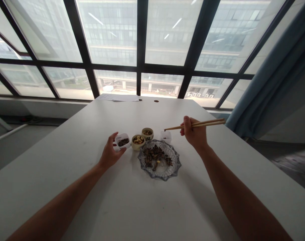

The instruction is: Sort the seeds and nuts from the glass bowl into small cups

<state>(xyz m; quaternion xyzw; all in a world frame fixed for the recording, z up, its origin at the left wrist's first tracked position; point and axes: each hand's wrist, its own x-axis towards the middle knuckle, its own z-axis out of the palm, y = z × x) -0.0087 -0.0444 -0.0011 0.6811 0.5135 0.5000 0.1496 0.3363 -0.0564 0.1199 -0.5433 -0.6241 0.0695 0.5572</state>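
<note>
My right hand [194, 134] grips a pair of wooden chopsticks [207, 123]. Between their tips is a small dark piece [164, 130], held above a small white cup [166, 137] with a little dark matter inside. My left hand [111, 150] holds a white square cup [123, 141] of dark seeds by its side, thumb in front and fingers behind. A glass dish [176, 167] with a jagged rim holds dark striped seeds and a pale piece. Behind it and to its left stand two round ceramic cups, one with pale nuts [138, 142], the other with brownish bits [147, 133].
All the dishes stand on a white table [152, 207]. Sheets of paper [117, 97] lie at its far edge, near two round holes. Beyond are large windows, with a blue curtain [265, 77] at the right.
</note>
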